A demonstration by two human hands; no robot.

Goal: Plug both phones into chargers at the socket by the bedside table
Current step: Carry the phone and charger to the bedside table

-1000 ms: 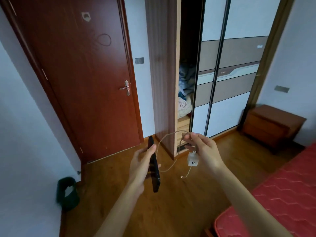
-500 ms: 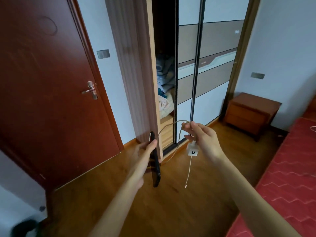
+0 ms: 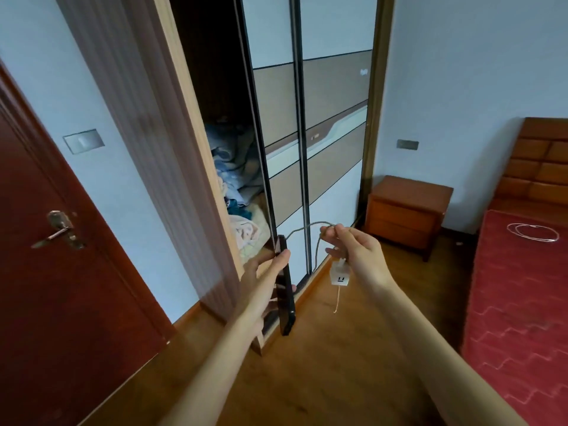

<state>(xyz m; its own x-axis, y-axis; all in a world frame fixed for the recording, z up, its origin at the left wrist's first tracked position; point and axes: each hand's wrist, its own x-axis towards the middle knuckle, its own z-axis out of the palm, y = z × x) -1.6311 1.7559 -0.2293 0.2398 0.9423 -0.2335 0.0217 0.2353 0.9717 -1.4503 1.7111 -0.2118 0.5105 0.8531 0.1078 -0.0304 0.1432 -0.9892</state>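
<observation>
Bedroom, wood floor; bedside table [image 3: 407, 215] ahead-right, socket [image 3: 407, 144] on wall above it. Left hand [image 3: 264, 281] grips black phone [image 3: 285, 290] edge-on, long axis near vertical. Right hand [image 3: 358, 255], nearer the socket, pinches cable [image 3: 310, 229]; white charger plug [image 3: 339, 274] dangles below. Bed [image 3: 519, 302] right carries another coiled cable [image 3: 533, 232]. Path looks clear.

You have no readable text, brand or number anywhere in view. The only sign-like marks are on the white charger plug [image 3: 339, 275] hanging just below your right hand [image 3: 358, 255]: two short dark upright slots above a short bar. The black phone [image 3: 285, 287] held edge-on in your left hand [image 3: 261, 278] shows no lettering.
</observation>
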